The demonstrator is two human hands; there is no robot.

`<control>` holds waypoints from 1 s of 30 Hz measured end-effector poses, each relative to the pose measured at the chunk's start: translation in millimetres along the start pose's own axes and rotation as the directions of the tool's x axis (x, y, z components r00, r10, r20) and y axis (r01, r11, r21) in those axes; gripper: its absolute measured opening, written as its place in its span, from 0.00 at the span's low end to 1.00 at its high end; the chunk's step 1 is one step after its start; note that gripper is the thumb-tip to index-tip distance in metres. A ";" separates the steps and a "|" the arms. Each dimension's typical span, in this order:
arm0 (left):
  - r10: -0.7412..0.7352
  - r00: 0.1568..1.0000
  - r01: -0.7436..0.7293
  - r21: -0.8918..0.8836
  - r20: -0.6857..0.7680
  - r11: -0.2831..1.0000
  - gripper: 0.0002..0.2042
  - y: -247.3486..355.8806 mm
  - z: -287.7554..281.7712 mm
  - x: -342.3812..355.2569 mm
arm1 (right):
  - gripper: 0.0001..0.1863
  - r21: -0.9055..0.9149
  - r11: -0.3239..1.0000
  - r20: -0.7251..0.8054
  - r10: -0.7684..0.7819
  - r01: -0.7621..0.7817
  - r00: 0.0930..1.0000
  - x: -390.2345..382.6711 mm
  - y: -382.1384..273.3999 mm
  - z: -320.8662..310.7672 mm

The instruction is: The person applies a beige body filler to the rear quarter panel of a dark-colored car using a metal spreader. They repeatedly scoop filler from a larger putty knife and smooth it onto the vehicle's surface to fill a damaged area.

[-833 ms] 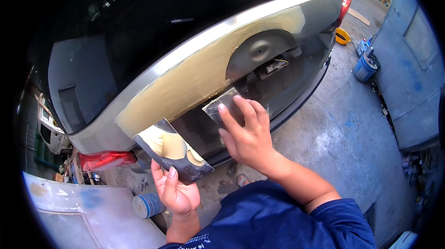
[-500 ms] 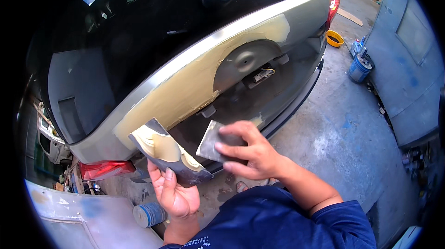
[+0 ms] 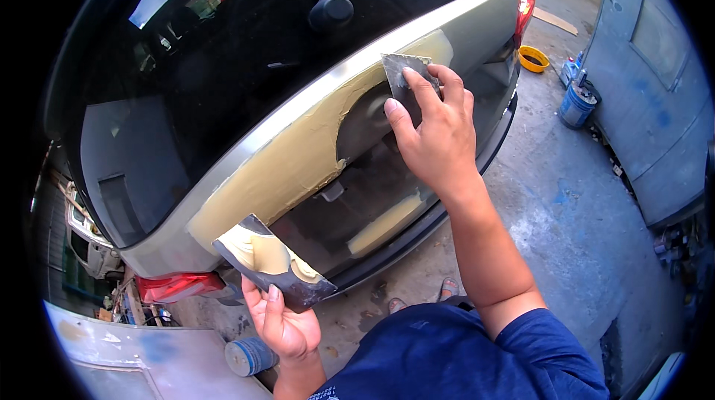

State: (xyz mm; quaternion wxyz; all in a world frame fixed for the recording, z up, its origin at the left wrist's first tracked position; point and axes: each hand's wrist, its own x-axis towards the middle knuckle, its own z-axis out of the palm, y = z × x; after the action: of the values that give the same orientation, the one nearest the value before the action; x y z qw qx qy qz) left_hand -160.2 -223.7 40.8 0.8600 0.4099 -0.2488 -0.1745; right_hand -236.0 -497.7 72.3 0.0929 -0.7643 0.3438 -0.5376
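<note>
My left hand (image 3: 284, 325) is closed on the lower edge of a dark, flat mixing board (image 3: 304, 297). Cream-coloured body filler (image 3: 262, 252) lies in thick dollops on it. My right hand (image 3: 441, 128), arm stretched out, grips a dark grey filler spreader (image 3: 402, 76). Its far edge meets the upper right part of the filler coat on the car's tailgate (image 3: 167, 232). A broad band of beige filler (image 3: 279, 158) covers the panel below the rear window. The spreader and my fingers hide part of the dark round recess (image 3: 365, 124).
The rear wiper (image 3: 331, 9) stands out from the dark rear window (image 3: 201, 109). Below, the bumper (image 3: 432, 232) carries another beige filler patch (image 3: 386, 225). Blue buckets (image 3: 577, 106) (image 3: 249, 357) stand on both sides, near grey panels (image 3: 648, 102). A yellow basin (image 3: 534, 59) is farther back.
My right hand has moved away from beside the board, up and right to the tailgate, carrying the spreader. My left hand with the board has shifted slightly down.
</note>
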 end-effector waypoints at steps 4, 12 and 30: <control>-0.008 1.000 0.008 0.009 0.003 1.000 0.26 2.5 -4.2 1.3 | 0.21 -0.037 0.999 0.009 0.013 -0.012 1.000 6.0 -5.9 -1.4; -0.041 0.999 0.041 -0.006 0.018 0.999 0.26 1.6 -7.7 4.1 | 0.22 -0.002 0.986 0.059 -0.168 0.168 0.984 -20.0 -50.4 -0.9; -0.045 0.999 0.045 -0.021 0.013 0.999 0.26 3.2 -11.7 4.4 | 0.22 -0.075 0.983 0.060 -0.162 0.166 0.985 -10.5 -44.5 -6.9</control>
State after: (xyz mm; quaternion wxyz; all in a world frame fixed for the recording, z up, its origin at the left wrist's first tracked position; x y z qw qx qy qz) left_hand -149.6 -216.7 38.3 0.8587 0.4051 -0.2429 -0.1989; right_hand -225.0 -456.3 89.9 0.0268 -0.8072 0.2983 -0.5087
